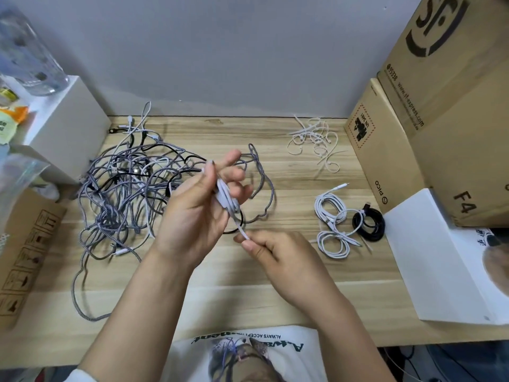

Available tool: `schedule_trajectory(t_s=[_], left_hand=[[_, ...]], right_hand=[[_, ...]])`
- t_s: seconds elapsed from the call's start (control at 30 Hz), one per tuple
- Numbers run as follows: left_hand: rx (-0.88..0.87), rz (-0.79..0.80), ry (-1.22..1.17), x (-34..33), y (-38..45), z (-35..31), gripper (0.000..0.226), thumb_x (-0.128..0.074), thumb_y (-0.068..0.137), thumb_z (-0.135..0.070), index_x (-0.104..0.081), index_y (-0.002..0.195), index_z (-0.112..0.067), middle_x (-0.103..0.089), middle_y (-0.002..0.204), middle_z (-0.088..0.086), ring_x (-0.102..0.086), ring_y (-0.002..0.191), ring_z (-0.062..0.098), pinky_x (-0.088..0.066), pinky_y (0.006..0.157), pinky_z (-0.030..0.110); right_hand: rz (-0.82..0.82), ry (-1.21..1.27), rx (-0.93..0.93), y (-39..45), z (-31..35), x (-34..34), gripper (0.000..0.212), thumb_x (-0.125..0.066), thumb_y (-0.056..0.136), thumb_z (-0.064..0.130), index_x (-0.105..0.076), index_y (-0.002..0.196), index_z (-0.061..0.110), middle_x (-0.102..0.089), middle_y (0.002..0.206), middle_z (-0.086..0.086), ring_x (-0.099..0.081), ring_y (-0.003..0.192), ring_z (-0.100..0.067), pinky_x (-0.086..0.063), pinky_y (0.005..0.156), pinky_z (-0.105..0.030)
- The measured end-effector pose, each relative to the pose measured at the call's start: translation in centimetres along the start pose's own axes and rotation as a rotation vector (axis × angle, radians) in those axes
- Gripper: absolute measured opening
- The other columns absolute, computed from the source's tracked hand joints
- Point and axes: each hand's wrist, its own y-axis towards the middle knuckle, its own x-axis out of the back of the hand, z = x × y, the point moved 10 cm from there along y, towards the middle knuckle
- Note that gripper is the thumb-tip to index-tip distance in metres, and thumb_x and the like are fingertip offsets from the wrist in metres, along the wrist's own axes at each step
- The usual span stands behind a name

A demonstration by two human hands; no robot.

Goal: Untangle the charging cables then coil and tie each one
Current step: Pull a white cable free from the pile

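My left hand (198,205) is raised over the middle of the table and holds a small coil of white cable (225,198) between thumb and fingers. My right hand (271,250) pinches the loose white end of that cable just below the coil. A big tangle of grey braided, black and white cables (124,188) lies on the left of the wooden table (275,293). At the right lie two coiled, tied white cables (332,224) and a coiled black cable (369,223). A pile of white ties (314,139) sits at the back right.
Cardboard boxes (429,125) stand stacked along the right edge, with a white box (440,257) in front of them. A white box with a glass jar (57,125) is at the back left. A flat cardboard box (24,260) lies at the left edge.
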Motion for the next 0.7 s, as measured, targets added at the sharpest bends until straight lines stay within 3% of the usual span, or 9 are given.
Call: schedule_trajectory(t_s=[0.1, 0.2, 0.3, 0.37, 0.43, 0.5, 0.57, 0.63, 0.7], left_hand=[[-0.003, -0.073, 0.222, 0.5, -0.3, 1.2, 0.027, -0.046, 0.091, -0.022, -0.049, 0.113, -0.006, -0.073, 0.079, 0.008, -0.069, 0.065, 0.014, -0.055, 0.071, 0.024], [0.095, 0.023, 0.453, 0.0, -0.5, 2.7, 0.029, -0.038, 0.093, -0.035, -0.056, 0.112, -0.023, -0.074, 0.088, 0.009, -0.07, 0.076, 0.016, -0.051, 0.083, 0.024], [0.179, 0.084, 0.865, -0.4, -1.5, 3.5, 0.037, -0.037, 0.09, -0.058, -0.054, 0.106, -0.03, -0.072, 0.081, -0.005, -0.061, 0.071, 0.003, -0.046, 0.07, 0.011], [0.215, 0.167, 1.041, -1.0, -2.1, 4.1, 0.055, -0.032, 0.083, -0.064, -0.06, 0.091, -0.018, -0.068, 0.07, 0.001, -0.056, 0.061, 0.003, -0.043, 0.061, 0.01], [0.264, 0.259, 1.044, -1.7, -2.7, 4.9, 0.061, -0.033, 0.084, -0.062, -0.056, 0.078, -0.005, -0.058, 0.053, 0.0, -0.049, 0.049, 0.009, -0.04, 0.052, 0.014], [0.273, 0.278, 1.059, -2.2, -2.9, 4.9, 0.052, -0.039, 0.082, -0.06, -0.05, 0.065, -0.012, -0.048, 0.048, -0.007, -0.044, 0.046, 0.008, -0.038, 0.048, 0.017], [0.266, 0.319, 1.145, -2.5, -3.0, 4.5, 0.048, -0.039, 0.078, -0.064, -0.051, 0.058, -0.022, -0.049, 0.048, -0.005, -0.043, 0.047, 0.006, -0.039, 0.049, 0.02], [0.292, 0.425, 1.148, -3.2, -3.5, 4.5, 0.049, -0.039, 0.078, -0.067, -0.061, 0.059, -0.028, -0.057, 0.053, 0.003, -0.043, 0.046, 0.004, -0.036, 0.047, 0.017], [0.359, 0.545, 1.039, -4.2, -4.3, 4.4, 0.059, -0.042, 0.077, -0.075, -0.067, 0.063, -0.024, -0.051, 0.046, -0.001, -0.041, 0.043, 0.003, -0.034, 0.045, 0.014]], right_hand=[[0.037, -0.205, 0.048, -0.5, 1.1, 0.3, 0.033, -0.04, 0.096, 0.045, -0.062, 0.105, 0.022, -0.068, 0.092, -0.002, -0.058, 0.093, -0.027, -0.046, 0.077, -0.037], [0.026, -0.269, 0.145, -1.1, 2.7, 1.4, 0.033, -0.039, 0.096, 0.044, -0.062, 0.095, 0.02, -0.066, 0.089, -0.001, -0.057, 0.089, -0.025, -0.045, 0.074, -0.038], [-0.054, -0.08, 0.165, -1.2, 3.5, 3.5, 0.029, -0.047, 0.082, 0.046, -0.067, 0.089, 0.026, -0.066, 0.091, 0.012, -0.063, 0.081, -0.016, -0.048, 0.07, -0.037], [-0.065, 0.092, 0.124, -1.0, 2.7, 4.1, 0.018, -0.059, 0.075, 0.042, -0.066, 0.079, 0.026, -0.068, 0.071, 0.016, -0.063, 0.069, -0.007, -0.049, 0.069, -0.037], [-0.132, 0.221, 0.081, -0.6, 1.6, 4.8, 0.02, -0.072, 0.067, 0.034, -0.058, 0.074, 0.021, -0.066, 0.058, 0.011, -0.059, 0.059, -0.006, -0.049, 0.065, -0.036], [-0.231, 0.261, 0.045, -0.3, 0.5, 5.5, 0.037, -0.075, 0.054, 0.032, -0.049, 0.08, 0.025, -0.061, 0.055, 0.007, -0.051, 0.052, -0.01, -0.045, 0.059, -0.032], [-0.227, 0.19, 0.064, 0.0, 0.5, 5.5, 0.046, -0.07, 0.047, 0.035, -0.043, 0.084, 0.027, -0.055, 0.056, 0.007, -0.046, 0.051, -0.012, -0.039, 0.053, -0.027], [-0.187, 0.049, 0.16, 0.0, 1.4, 5.2, 0.05, -0.064, 0.044, 0.044, -0.045, 0.088, 0.029, -0.054, 0.063, 0.009, -0.046, 0.056, -0.015, -0.037, 0.052, -0.027], [-0.196, -0.025, 0.364, -0.4, 3.4, 5.0, 0.04, -0.063, 0.052, 0.051, -0.054, 0.08, 0.024, -0.047, 0.062, 0.01, -0.043, 0.057, -0.012, -0.035, 0.051, -0.026]])
